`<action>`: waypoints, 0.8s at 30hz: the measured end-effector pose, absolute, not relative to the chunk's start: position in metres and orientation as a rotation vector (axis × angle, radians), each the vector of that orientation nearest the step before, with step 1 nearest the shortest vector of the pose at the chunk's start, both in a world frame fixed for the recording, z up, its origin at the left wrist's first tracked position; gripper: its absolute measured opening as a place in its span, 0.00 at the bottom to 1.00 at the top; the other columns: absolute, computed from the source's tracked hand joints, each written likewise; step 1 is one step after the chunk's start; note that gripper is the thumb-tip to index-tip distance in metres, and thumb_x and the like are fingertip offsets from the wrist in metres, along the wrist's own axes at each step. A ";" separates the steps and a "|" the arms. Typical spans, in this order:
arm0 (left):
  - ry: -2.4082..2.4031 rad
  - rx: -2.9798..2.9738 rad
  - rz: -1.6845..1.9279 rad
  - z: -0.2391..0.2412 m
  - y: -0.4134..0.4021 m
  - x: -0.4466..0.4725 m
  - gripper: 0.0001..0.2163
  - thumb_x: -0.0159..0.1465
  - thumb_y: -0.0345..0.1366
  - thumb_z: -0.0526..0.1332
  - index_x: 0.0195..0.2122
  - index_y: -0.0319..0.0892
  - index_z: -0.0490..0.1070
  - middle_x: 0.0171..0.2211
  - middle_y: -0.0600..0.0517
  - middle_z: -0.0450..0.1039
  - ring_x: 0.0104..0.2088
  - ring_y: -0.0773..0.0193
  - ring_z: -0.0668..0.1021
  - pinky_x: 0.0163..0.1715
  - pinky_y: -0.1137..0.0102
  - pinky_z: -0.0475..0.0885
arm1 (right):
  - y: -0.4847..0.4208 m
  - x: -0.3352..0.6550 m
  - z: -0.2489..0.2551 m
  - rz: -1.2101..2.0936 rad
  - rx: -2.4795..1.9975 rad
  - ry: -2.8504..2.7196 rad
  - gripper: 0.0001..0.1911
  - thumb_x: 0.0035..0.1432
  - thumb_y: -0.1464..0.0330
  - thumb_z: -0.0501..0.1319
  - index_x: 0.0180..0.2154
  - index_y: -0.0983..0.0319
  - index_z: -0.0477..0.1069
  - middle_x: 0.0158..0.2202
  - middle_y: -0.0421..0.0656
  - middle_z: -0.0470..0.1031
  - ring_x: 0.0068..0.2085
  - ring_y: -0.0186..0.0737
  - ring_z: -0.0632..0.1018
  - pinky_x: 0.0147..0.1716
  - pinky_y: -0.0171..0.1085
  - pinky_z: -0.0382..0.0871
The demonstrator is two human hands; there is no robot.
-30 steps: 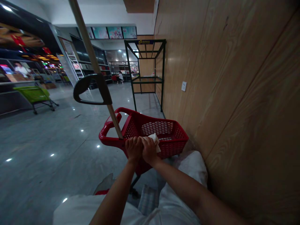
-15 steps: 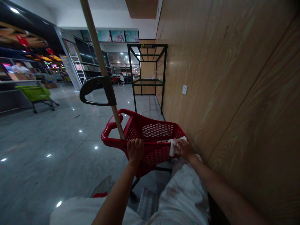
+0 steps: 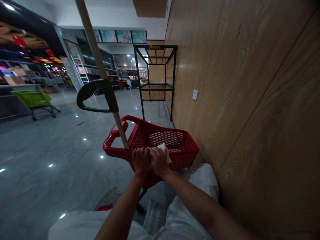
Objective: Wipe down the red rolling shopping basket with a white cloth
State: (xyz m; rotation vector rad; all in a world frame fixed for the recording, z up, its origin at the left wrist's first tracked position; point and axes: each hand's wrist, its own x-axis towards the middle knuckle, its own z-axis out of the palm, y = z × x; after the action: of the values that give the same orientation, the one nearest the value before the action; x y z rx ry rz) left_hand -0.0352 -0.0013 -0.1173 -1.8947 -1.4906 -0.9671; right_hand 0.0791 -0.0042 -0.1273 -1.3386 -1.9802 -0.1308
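By the curled fingers of the left hand, the red perforated plastic cart is gripped at its rim; alongside, a crumpled white cloth is held there under the right hand's bent fingers; both forearms are extended forward.

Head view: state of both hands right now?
Left hand: closed over the near rim of the red cart.
Right hand: holding a white cloth at that rim, right beside the left.
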 end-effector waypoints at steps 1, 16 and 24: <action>-1.470 -1.890 -0.959 -0.117 -0.001 -0.037 0.07 0.63 0.32 0.54 0.36 0.45 0.71 0.34 0.46 0.72 0.43 0.54 0.70 0.50 0.58 0.58 | -0.004 0.077 -0.127 -0.137 -1.340 -1.985 0.21 0.65 0.70 0.49 0.58 0.52 0.63 0.52 0.43 0.72 0.50 0.45 0.69 0.56 0.49 0.50; -1.496 -1.835 -0.953 -0.115 0.000 -0.031 0.09 0.65 0.33 0.53 0.33 0.43 0.72 0.35 0.47 0.74 0.41 0.57 0.70 0.51 0.59 0.58 | 0.005 0.280 -0.181 -0.409 -1.614 -2.011 0.19 0.66 0.65 0.49 0.56 0.57 0.66 0.53 0.47 0.71 0.52 0.47 0.69 0.53 0.47 0.55; -1.558 -1.772 -0.885 -0.114 0.001 -0.030 0.11 0.66 0.34 0.51 0.29 0.43 0.70 0.31 0.48 0.72 0.40 0.55 0.70 0.49 0.59 0.59 | -0.005 0.120 -0.133 -0.084 -1.416 -2.039 0.18 0.68 0.65 0.48 0.57 0.54 0.64 0.54 0.43 0.72 0.53 0.44 0.69 0.56 0.49 0.48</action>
State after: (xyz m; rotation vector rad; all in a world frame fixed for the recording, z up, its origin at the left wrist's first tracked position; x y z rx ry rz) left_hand -0.0302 0.0007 -0.1139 -1.7723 -1.5582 -0.8848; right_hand 0.1198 -0.0048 -0.1330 -1.4164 -2.0394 -0.0839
